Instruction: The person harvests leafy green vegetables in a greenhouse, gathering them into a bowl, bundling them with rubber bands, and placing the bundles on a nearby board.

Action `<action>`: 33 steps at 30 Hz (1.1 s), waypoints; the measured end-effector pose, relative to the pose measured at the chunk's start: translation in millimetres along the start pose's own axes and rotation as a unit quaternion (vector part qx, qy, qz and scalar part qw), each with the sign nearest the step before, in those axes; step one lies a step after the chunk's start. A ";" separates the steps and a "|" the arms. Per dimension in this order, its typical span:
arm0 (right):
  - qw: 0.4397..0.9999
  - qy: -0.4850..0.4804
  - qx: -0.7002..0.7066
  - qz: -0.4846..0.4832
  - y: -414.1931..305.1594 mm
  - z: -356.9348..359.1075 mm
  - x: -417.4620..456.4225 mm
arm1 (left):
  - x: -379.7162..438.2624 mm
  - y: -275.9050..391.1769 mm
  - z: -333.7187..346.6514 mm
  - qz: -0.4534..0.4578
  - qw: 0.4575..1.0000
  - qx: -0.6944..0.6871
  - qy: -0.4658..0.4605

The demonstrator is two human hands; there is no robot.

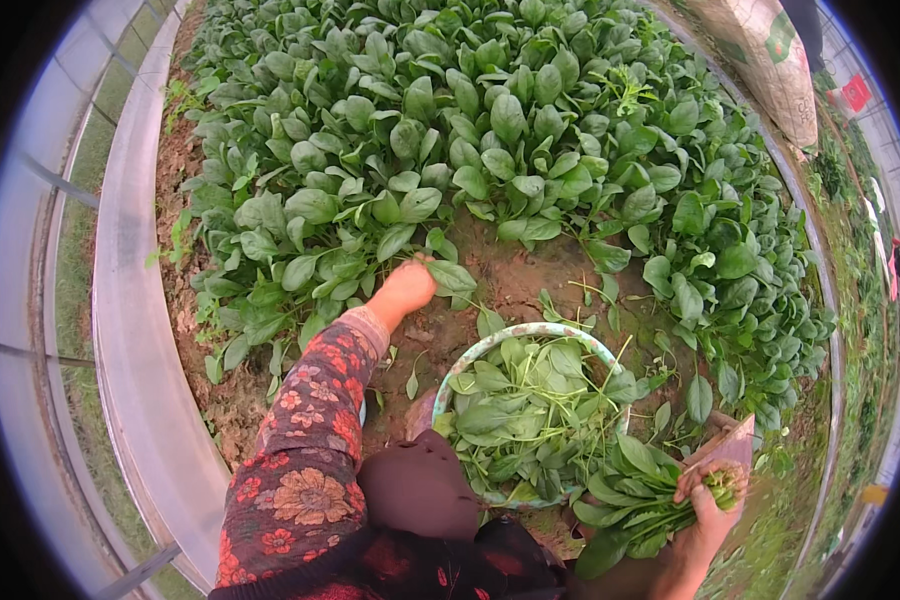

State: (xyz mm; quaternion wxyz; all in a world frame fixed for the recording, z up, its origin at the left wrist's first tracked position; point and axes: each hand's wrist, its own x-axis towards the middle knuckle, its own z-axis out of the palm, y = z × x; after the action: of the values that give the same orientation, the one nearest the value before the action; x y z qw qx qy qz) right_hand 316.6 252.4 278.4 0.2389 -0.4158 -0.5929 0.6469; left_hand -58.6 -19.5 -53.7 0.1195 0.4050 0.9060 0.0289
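Observation:
My left hand [406, 286], at the end of a floral sleeve, reaches in at the base of leafy green plants [311, 206] that look like spinach; leaves hide its fingertips, so its hold is unclear. At the lower right my right hand [709, 502] is closed around a bunch of the same greens [630, 499], the pale root ends beside my thumb and the leaves pointing left. A flat, pointed blade [731, 448] with a wooden-looking handle shows just above that hand; how it is held is unclear. Between my hands a round, turquoise-rimmed basin [529, 330] holds loose leaves.
Dense greens fill the bed ahead and to the right. Bare soil [502, 262] with scattered leaves lies before the basin. A pale strip [131, 262] and greenhouse frame run along the left. At the upper right stand a large woven sack [765, 60] and part of a person [804, 30].

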 end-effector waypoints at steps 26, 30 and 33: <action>0.994 -0.067 -0.062 0.059 22.9 35.1 43.7 | 69.0 -127.7 57.2 -0.170 0.943 0.273 -0.088; 0.992 -0.059 -0.067 0.085 20.2 38.9 43.4 | 78.3 -123.5 39.5 -0.251 0.955 0.132 -0.089; 0.990 -0.067 -0.084 0.087 20.8 35.7 41.9 | 72.9 -129.3 48.4 -0.230 0.953 0.199 -0.016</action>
State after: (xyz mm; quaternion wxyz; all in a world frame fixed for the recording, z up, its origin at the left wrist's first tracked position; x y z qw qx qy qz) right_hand 268.5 261.9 245.9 0.1054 -0.4404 -0.6213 0.6395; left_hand -187.9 -54.3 -134.1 0.0546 0.2016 0.9600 -0.1863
